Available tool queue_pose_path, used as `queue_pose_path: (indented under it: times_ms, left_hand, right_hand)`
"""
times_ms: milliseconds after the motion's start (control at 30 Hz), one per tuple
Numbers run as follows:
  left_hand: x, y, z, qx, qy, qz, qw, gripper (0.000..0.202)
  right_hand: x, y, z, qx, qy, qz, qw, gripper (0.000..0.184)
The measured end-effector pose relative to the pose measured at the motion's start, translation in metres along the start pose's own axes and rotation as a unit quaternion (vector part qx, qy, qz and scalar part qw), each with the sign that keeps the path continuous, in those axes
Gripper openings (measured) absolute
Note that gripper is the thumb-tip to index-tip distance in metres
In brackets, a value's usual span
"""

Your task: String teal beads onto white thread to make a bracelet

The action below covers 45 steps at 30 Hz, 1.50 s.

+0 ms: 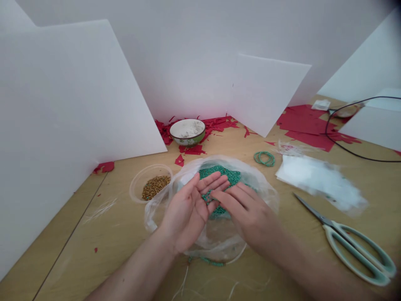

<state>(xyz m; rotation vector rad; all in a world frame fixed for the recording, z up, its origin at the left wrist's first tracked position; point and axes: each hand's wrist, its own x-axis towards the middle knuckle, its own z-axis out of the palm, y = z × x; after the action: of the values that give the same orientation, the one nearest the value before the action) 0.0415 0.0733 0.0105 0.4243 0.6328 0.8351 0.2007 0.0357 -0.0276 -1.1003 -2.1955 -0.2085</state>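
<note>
A clear plastic bag (263, 188) lies open on the wooden table with a heap of small green beads (219, 171) in it. My left hand (191, 209) is held palm up over the bag, fingers stretched out, with a few green beads resting against the fingers. My right hand (247, 209) is palm down beside it, its fingertips touching the beads at the left hand's fingers; whether it pinches any is not visible. A short strand of strung green beads (211, 262) lies under the bag's near edge.
A clear tub of brown beads (153, 186) sits left of the bag. A bowl (187, 131) stands behind among red paper scraps (307, 125). Green bead rings (265, 158), a white plastic sheet (319, 179), scissors (354, 242), a black cable (344, 148) and white boards (62, 125) surround the area.
</note>
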Motion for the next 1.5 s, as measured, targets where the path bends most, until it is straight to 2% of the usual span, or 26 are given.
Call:
queue_pose_path:
  times_ms: [233, 467, 567, 733, 867, 1067, 1200, 1333, 1500]
  left_hand:
    - [0.002, 0.003, -0.001, -0.028, 0.001, -0.002, 1.000, 0.047]
    - [0.004, 0.006, -0.001, -0.034, -0.003, 0.005, 0.999, 0.050]
    - [0.004, 0.006, 0.000, -0.027, -0.003, 0.015, 1.000, 0.044]
    - [0.006, -0.013, -0.004, 0.022, -0.008, 0.030, 0.999, 0.020]
    - [0.010, -0.028, -0.009, 0.015, -0.009, 0.045, 0.999, 0.012]
    - [0.012, -0.034, -0.012, 0.007, -0.007, 0.037, 0.999, 0.007]
    - [0.010, -0.030, -0.009, 0.002, -0.004, 0.036, 0.999, 0.011]
    - [0.010, -0.013, -0.005, -0.020, 0.029, 0.014, 0.999, 0.033]
    - [0.010, 0.000, -0.004, -0.049, 0.015, 0.011, 0.999, 0.047]
  right_hand:
    - [-0.002, 0.002, 0.000, 0.084, 0.040, 0.039, 0.995, 0.027]
    - [0.003, -0.001, -0.003, 0.083, 0.037, 0.028, 0.995, 0.026]
    - [0.004, 0.000, -0.004, 0.104, 0.056, 0.050, 0.992, 0.023]
    - [0.005, 0.001, -0.007, 0.147, 0.079, 0.114, 0.979, 0.025]
    - [0.003, 0.002, -0.003, 0.145, 0.070, 0.141, 0.977, 0.027]
    - [0.000, -0.001, 0.002, 0.133, 0.069, 0.154, 0.977, 0.028]
    - [0.002, -0.001, -0.001, 0.135, 0.067, 0.153, 0.977, 0.027]
    - [0.003, 0.003, -0.005, 0.139, 0.063, 0.123, 0.981, 0.018]
    - [0.001, 0.003, 0.000, 0.148, 0.029, 0.088, 0.985, 0.016]
